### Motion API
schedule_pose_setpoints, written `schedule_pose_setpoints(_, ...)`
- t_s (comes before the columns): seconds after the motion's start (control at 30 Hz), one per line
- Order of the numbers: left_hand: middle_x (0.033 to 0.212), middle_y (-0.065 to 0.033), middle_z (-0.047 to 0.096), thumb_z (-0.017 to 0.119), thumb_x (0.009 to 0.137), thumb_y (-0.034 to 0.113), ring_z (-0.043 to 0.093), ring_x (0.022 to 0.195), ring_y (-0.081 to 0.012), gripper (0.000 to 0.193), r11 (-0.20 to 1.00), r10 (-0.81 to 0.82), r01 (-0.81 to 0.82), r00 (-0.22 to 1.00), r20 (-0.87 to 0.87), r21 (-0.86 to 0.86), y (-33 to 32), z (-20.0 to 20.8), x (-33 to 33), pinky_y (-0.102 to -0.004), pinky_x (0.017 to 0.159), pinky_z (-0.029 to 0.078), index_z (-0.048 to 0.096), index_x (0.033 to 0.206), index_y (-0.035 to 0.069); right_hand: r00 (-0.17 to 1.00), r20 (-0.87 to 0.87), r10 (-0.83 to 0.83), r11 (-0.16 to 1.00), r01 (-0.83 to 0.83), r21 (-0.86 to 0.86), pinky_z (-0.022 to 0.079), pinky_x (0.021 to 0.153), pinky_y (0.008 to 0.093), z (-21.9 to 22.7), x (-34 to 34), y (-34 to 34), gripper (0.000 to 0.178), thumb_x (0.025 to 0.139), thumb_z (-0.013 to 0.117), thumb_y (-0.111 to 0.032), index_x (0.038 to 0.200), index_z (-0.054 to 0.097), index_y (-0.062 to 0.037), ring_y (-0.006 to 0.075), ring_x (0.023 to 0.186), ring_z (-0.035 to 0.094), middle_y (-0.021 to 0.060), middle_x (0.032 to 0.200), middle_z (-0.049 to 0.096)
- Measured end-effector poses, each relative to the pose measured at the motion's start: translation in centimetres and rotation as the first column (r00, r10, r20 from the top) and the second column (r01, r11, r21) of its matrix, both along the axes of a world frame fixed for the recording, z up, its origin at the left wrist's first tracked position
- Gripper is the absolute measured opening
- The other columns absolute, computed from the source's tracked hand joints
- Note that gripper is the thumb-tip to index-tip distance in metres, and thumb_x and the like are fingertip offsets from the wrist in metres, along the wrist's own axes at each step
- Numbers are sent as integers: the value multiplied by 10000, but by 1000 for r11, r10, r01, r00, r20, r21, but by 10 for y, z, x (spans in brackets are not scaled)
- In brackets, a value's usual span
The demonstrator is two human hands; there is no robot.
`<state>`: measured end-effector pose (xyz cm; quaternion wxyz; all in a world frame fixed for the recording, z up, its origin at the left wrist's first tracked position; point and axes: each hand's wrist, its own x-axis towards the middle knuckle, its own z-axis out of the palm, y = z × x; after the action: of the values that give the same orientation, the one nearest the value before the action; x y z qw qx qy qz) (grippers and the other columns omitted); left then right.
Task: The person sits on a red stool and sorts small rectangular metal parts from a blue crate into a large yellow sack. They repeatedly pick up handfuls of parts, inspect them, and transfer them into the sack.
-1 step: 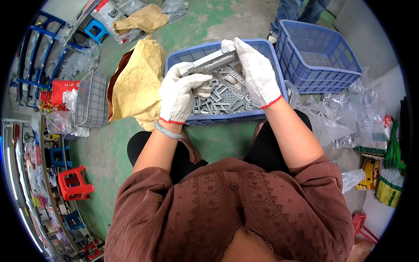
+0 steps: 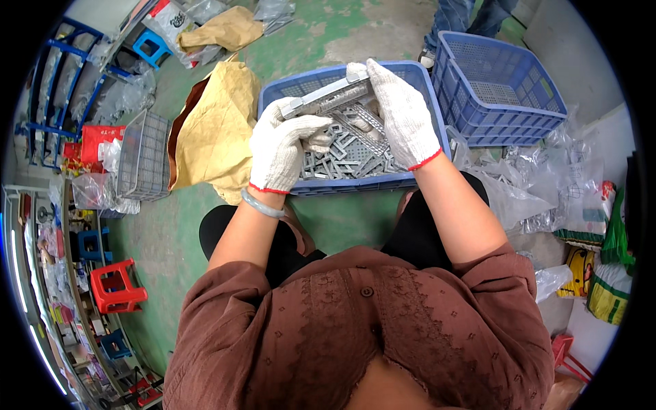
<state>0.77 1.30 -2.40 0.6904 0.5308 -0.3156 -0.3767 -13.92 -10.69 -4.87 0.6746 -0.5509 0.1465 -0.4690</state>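
Both my hands wear white knitted gloves with red cuffs. Between them, over a blue plastic crate (image 2: 355,186), they hold a row of flat silver metal strips (image 2: 331,94), tilted up to the right. My left hand (image 2: 279,147) is closed round the lower left end, thumb along its near side. At the upper right end, my right hand (image 2: 404,116) grips the strips, with some of its fingers hidden behind them. Many loose silver metal pieces (image 2: 345,154), small frame-like and elongated, lie heaped in the crate below.
A large brown paper sack (image 2: 222,130) stands left of the crate. Another blue crate (image 2: 502,116) is at the back right, near a person's legs in jeans (image 2: 451,20). Clear plastic bags (image 2: 512,191) lie at right. A red stool (image 2: 117,285) and grey basket (image 2: 142,156) stand left.
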Motion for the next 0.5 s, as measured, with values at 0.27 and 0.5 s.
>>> schedule_pose_setpoints(0.27,777,-90,573,617,886,169,537,541,-168,291,983,-148,168,962,-228,72,4,5,11,-270,427,409,591,1125,5,988,-112,102,948,-63,311,528,734,252,15,-1,3,384,1023,556,-369,1107,701,-24,100,812,609,50,995,716)
schedule_pose_setpoints(0.5,794,-48,522,598,913,198,484,601,-141,272,980,-160,188,943,-292,69,3,4,13,-264,407,350,608,1123,25,985,-132,113,957,-73,280,522,647,237,13,-2,2,432,1017,550,-422,1045,724,-27,86,703,567,47,982,724)
